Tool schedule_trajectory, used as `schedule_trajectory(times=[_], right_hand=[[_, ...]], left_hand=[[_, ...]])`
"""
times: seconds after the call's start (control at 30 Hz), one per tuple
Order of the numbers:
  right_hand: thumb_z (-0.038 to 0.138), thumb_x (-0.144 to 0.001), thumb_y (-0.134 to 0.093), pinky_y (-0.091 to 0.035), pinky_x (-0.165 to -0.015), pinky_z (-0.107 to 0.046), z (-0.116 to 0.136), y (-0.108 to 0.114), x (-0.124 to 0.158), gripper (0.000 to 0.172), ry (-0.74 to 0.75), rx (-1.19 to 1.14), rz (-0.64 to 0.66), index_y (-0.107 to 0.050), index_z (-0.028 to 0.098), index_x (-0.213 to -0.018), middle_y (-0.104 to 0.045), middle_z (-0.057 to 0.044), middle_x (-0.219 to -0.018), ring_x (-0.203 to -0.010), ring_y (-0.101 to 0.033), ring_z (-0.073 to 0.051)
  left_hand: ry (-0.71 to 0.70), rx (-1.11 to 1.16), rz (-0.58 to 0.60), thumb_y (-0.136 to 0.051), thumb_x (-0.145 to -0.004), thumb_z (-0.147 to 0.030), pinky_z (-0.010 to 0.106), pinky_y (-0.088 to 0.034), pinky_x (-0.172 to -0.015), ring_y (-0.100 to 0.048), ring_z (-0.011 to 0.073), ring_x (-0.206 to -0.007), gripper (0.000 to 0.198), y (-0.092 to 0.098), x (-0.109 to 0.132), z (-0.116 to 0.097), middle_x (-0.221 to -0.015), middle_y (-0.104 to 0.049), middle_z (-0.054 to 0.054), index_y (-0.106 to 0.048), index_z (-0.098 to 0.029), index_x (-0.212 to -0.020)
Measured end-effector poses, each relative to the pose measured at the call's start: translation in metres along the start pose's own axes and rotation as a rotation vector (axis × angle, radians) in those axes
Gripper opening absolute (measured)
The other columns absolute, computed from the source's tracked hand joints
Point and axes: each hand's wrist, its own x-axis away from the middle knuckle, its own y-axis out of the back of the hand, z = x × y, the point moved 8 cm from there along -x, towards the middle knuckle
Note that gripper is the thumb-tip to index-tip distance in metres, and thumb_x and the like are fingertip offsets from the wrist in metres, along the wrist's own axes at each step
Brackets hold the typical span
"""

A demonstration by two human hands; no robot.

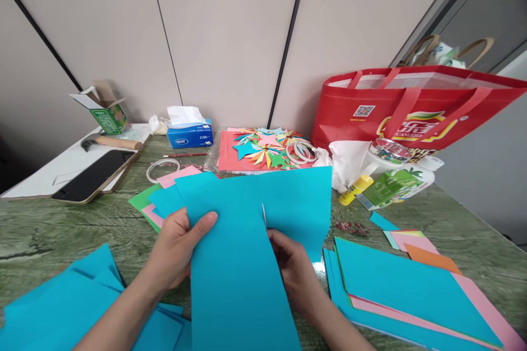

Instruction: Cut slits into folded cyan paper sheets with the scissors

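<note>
A large blue sheet of paper (242, 274) is held up over the table, slit partway from below. My left hand (181, 246) pinches its left edge, thumb on the front face. Into the slit reaches my right hand (296, 268), closed round scissors whose blade (264, 215) pokes through the paper; their handles are hidden. To the right of the slit, a flap of the sheet (308, 208) hangs behind my right hand. Behind the sheet at left, pink, green and blue papers (144, 202) stick out.
Blue sheets (61, 307) lie at left, and stacked coloured paper (415, 290) at right. Further back are a phone (93, 175), a hammer (111, 142), a tissue pack (189, 134), paper stars (267, 148), tape rolls (300, 151), a glue stick (356, 190) and a red bag (370, 104).
</note>
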Motion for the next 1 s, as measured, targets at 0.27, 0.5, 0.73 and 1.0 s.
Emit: schedule_trajectory(times=[0.27,0.5,0.73,1.0], right_hand=[[0.031,-0.066,-0.068,-0.048,-0.062,-0.028,-0.001,0.001,0.0,0.021,-0.011,-0.049,-0.02,-0.065,0.018,-0.082,-0.07,-0.004,-0.079,-0.07,-0.063,-0.021],[0.033,-0.065,-0.068,-0.049,-0.064,-0.031,0.0,0.002,0.0,0.024,-0.031,-0.041,-0.041,-0.066,0.019,-0.084,-0.07,-0.005,-0.082,-0.073,-0.063,-0.023],[0.036,-0.059,-0.072,-0.049,-0.059,-0.03,-0.007,0.004,0.0,0.027,-0.067,-0.095,-0.077,-0.068,0.019,-0.078,-0.069,-0.003,-0.071,-0.065,-0.061,-0.021],[0.03,-0.053,-0.076,-0.047,-0.056,-0.027,-0.009,0.004,0.0,0.026,-0.072,-0.104,-0.09,-0.068,0.018,-0.075,-0.068,-0.001,-0.066,-0.061,-0.059,-0.018]], left_hand=[[0.0,0.027,0.012,-0.07,-0.058,-0.035,0.035,-0.053,-0.051,-0.064,0.0226,-0.059,0.029,0.0,0.0,0.0,-0.073,-0.07,0.004,-0.06,-0.017,-0.078],[-0.007,0.023,0.012,-0.069,-0.06,-0.034,0.035,-0.052,-0.05,-0.063,0.0223,-0.059,0.026,0.002,0.001,0.001,-0.073,-0.07,0.004,-0.06,-0.017,-0.078],[-0.008,0.014,0.023,-0.068,-0.061,-0.035,0.034,-0.052,-0.049,-0.063,0.0216,-0.058,0.025,0.001,-0.002,0.002,-0.073,-0.071,0.003,-0.06,-0.018,-0.078],[-0.005,0.022,0.021,-0.07,-0.059,-0.033,0.033,-0.052,-0.048,-0.062,0.0205,-0.055,0.022,-0.001,0.001,-0.001,-0.069,-0.07,0.002,-0.062,-0.017,-0.073]])
